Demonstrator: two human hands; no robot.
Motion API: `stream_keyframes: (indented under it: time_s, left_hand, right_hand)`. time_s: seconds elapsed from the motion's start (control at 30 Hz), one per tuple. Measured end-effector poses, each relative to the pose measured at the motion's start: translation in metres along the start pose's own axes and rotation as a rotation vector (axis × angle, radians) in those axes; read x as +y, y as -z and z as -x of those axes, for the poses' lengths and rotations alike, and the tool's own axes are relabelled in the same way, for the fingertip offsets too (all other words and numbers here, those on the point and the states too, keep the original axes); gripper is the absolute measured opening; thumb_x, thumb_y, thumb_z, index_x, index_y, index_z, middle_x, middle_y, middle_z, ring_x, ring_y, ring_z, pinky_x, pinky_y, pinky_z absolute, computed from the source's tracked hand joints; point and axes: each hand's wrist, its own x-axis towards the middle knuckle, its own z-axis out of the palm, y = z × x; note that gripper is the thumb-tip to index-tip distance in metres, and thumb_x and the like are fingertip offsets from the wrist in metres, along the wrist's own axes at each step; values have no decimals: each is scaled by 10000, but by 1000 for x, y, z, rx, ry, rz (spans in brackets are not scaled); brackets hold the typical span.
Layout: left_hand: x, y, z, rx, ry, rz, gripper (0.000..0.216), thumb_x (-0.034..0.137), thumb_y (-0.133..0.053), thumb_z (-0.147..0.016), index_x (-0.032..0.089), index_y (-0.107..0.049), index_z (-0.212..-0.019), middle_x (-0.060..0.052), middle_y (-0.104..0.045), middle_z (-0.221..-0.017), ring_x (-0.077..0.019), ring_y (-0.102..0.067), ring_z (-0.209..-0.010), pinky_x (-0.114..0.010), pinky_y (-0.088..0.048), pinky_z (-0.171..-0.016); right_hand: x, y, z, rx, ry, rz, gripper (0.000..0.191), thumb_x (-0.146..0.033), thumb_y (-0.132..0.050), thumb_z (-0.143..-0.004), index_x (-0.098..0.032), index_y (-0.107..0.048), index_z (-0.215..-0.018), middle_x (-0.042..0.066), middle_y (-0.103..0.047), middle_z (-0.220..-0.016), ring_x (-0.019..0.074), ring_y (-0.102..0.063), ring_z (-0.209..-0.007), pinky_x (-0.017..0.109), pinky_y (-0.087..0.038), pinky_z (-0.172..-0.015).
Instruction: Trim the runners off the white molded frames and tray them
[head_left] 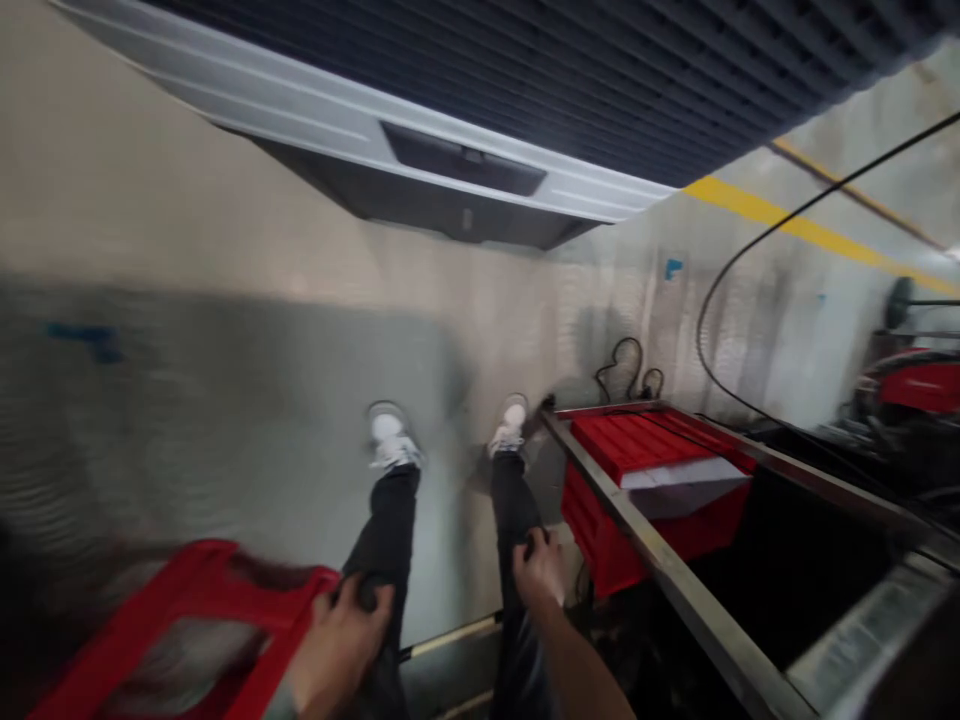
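Floor fills much of our view, and motion blur takes away many details. Across the top we see a grey unit with dark ribs. On our right stands a metal frame, and on our left a red stool, or something of similar shape. Within the frame is a red bin, with white paper in its opening. Our legs stand apart, between stool and frame. A black cable curves in the air beyond the bin; if we walk that way carelessly, we judge that it could catch us.

Our left hand hangs just beside the stool; whether they touch, we cannot tell. Our right hand is near the bin and the frame's rail, so a quick outward swing could knock the knuckles on metal.

Smallest are two dark pieces: the left piece and the right piece, one in each hand, before our legs. Fingers appear curled around both, but how firmly, the blur hides. Should this hold be loose, a bump against stool or rail could make a piece fall.
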Motion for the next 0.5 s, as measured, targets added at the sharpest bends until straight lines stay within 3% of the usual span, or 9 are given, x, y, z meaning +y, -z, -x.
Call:
stream_keyframes:
  time_s: [0.07,0.13,0.3,0.5]
  left_hand:
    - [0,-7,-2,22,92,43,444,206,-434,-1017,330,-721,-1331,-103,-631,-1562,-328,-663,-1338,-377,-552,-957]
    - [-3,-12,-7,53,232,120,473,353,-353,-1100,249,-641,-1460,-176,-651,-1479,-284,-764,-1109,-355,-569,-879]
    - [-18,-23,-23,142,300,258,413,388,-478,-1064,252,-666,-1405,-130,-659,-1434,-247,-771,-1085,-334,-561,-916]
    - [-23,-25,-21,168,286,315,413,353,-497,-1036,218,-675,-1383,-146,-653,-1406,-271,-759,-1108,-364,-551,-929]
  right_hand:
    - [0,2,1,-14,30,24,311,-420,-695,-1091,-164,-696,-1269,87,-691,-1249,220,-687,-1084,448,-616,-1003]
    - [-1,3,2,-24,46,52,288,-401,-683,-1099,-168,-701,-1268,85,-699,-1224,208,-693,-1048,431,-620,-983]
    - [-2,0,-5,-9,126,72,295,-453,-678,-1096,-211,-722,-1259,84,-719,-1178,199,-707,-1002,387,-633,-926]
    - [-3,-4,-1,56,122,29,386,-578,-651,-1089,-223,-723,-1222,85,-717,-1133,198,-704,-962,377,-635,-875]
